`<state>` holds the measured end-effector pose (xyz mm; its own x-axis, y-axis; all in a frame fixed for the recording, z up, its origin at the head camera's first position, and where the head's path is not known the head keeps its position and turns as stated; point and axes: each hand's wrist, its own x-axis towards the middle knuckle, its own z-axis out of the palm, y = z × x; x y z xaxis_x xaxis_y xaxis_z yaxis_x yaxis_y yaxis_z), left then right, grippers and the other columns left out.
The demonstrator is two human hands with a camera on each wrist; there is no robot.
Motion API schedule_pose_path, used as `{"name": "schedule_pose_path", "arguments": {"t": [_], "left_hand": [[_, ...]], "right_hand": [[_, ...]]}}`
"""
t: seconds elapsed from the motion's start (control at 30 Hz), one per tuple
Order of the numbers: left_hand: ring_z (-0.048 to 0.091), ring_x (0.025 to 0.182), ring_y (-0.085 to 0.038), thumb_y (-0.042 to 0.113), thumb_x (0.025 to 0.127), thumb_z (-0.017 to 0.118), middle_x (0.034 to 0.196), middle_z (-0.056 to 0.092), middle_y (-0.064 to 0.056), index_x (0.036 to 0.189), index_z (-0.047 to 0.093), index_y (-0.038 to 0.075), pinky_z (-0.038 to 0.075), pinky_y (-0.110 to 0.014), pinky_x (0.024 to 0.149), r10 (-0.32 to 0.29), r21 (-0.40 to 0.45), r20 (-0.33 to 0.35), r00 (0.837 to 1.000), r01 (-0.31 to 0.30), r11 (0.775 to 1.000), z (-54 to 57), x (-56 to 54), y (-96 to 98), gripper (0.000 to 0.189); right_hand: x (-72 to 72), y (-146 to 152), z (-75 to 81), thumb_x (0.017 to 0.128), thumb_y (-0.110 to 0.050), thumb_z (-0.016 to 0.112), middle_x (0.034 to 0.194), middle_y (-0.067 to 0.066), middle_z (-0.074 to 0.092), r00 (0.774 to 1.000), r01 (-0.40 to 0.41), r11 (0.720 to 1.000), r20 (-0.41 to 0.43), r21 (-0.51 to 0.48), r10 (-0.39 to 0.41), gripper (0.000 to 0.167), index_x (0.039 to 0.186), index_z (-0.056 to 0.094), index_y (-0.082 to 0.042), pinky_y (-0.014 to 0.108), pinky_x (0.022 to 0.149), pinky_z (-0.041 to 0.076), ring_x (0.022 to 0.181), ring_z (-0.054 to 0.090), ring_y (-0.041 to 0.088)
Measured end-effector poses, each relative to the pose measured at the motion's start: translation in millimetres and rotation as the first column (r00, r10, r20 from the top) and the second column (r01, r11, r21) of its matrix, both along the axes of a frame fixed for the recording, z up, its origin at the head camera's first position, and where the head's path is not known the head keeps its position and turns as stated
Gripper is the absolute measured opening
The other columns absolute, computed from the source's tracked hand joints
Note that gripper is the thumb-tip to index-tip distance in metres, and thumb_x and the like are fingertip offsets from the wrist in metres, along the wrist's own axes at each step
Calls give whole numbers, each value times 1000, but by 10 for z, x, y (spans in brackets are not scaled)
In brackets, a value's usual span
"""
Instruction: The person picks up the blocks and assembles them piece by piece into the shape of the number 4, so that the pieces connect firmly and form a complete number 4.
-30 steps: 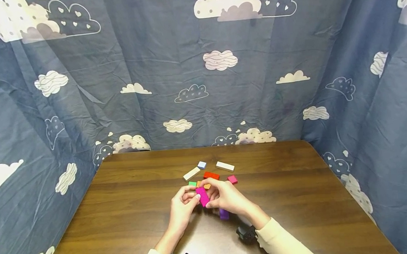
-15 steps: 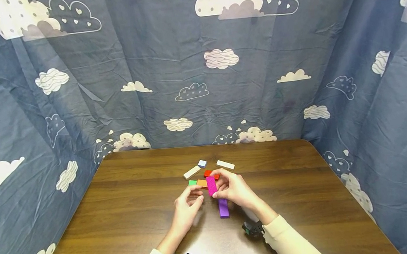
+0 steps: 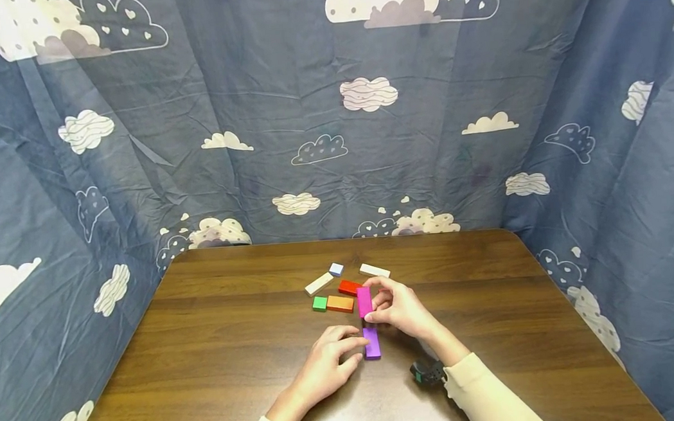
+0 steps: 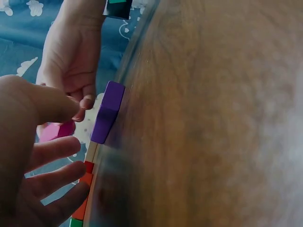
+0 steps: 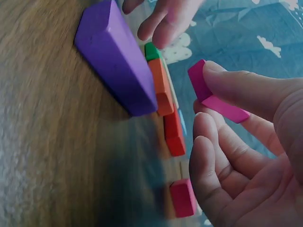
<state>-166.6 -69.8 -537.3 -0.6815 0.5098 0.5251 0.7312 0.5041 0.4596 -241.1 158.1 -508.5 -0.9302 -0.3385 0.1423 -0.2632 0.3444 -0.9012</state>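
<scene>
My right hand (image 3: 403, 311) pinches a magenta rectangular block (image 3: 364, 302) between thumb and fingers. Raised off the table, that block shows two of its faces in the right wrist view. Nearer to me a purple oblong block (image 3: 372, 345) lies on the wood. Beside it is my left hand (image 3: 328, 363), holding nothing, with loosely bent, spread fingers. Its fingertips overlap the purple block's left edge in the head view, while a gap shows between them in the left wrist view.
Beyond the hands on the brown table (image 3: 205, 334) lie orange (image 3: 339, 304), green (image 3: 319, 303), red (image 3: 349, 287) and light blue (image 3: 336, 270) blocks. Two whitish bars (image 3: 319, 284) are farther back. A small pink block (image 5: 182, 198) shows below my right hand in its wrist view.
Both hands held the magenta block at first; the left let go. My right hand has carried it rightward, and my left hand has moved right to the purple block.
</scene>
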Motion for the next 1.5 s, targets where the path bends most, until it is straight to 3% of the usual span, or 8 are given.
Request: {"name": "schedule_pose_path", "arguments": {"t": [0.27,0.5,0.73,0.93,1.13,1.5], "left_hand": [[58,125,-28,13,90,72,136,63,-5,120,75,14,46,-44,104,-44,-101,-39,998,40,994,15,7,-6,30],[58,126,-31,14,92,69,137,63,-1,125,72,14,46,-45,104,-88,-191,-76,993,72,979,-4,11,1,33],[56,128,-31,16,94,66,139,61,3,128,71,18,46,-49,104,-50,-254,-55,997,34,967,-11,37,3,34],[56,128,-30,16,94,67,139,62,3,127,72,19,46,-48,103,-36,-259,-64,997,19,966,6,37,34,34],[57,127,-29,15,93,67,138,62,4,126,73,19,47,-47,102,-39,-256,-64,997,22,966,11,39,26,33],[57,127,-29,16,94,66,139,62,4,127,72,20,47,-47,102,-35,-259,-62,997,18,966,-2,43,0,34]], "right_hand": [[-50,65,-113,76,-1,86,82,20,69,997,-33,998,69,-57,37,60,129,57,-8,32,47,51,64,63,19],[-39,75,-135,77,-2,86,82,19,70,994,-76,997,72,-18,77,57,126,57,-7,24,56,49,70,64,20],[-62,83,-144,76,-2,86,82,21,70,989,-117,993,84,-9,117,57,125,56,-3,23,60,51,69,66,20],[-56,108,-128,77,-3,86,83,20,69,986,-137,990,96,23,134,57,125,56,0,24,63,51,70,66,21],[-53,115,-159,74,-8,88,89,17,66,996,-78,991,49,107,73,53,121,63,-2,24,61,49,70,61,20],[-64,89,-181,78,-10,86,82,6,65,995,-92,983,38,158,87,54,126,64,0,22,54,46,60,56,10]]}}
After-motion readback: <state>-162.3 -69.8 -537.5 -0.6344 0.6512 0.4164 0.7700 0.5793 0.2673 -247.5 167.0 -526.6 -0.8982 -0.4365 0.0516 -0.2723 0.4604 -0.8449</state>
